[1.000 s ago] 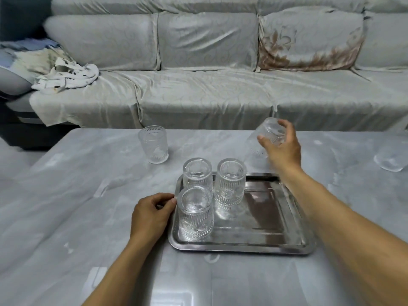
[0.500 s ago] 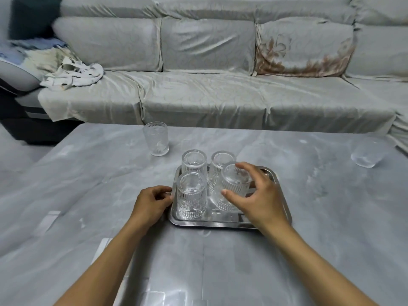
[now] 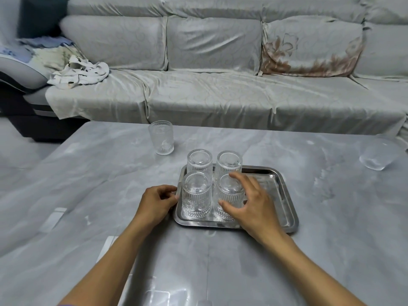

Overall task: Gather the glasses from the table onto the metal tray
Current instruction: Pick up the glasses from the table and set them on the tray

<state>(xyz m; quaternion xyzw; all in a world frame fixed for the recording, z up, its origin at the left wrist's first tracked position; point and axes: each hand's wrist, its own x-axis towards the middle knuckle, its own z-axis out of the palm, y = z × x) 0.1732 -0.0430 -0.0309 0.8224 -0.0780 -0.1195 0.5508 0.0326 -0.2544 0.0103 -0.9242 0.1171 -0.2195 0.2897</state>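
A metal tray [image 3: 284, 193] lies on the grey marble table [image 3: 88, 173]. Several ribbed clear glasses stand upside down on its left half: two at the back [image 3: 199, 162] [image 3: 228, 161] and two at the front. My right hand [image 3: 254, 206] is wrapped around the front right glass [image 3: 230, 195], which rests on the tray beside the front left glass [image 3: 196, 195]. My left hand [image 3: 155, 202] pinches the tray's left rim. One more glass [image 3: 161, 138] stands upright on the table behind the tray. Another glass [image 3: 375, 157] lies near the table's far right edge.
A long grey sofa [image 3: 220, 96] runs along the table's far side, with crumpled cloth [image 3: 77, 74] on its left end. The right half of the tray holds nothing.
My right hand brought a glass from behind the tray and set it down at the front right of the group. My left hand stayed on the tray's rim.
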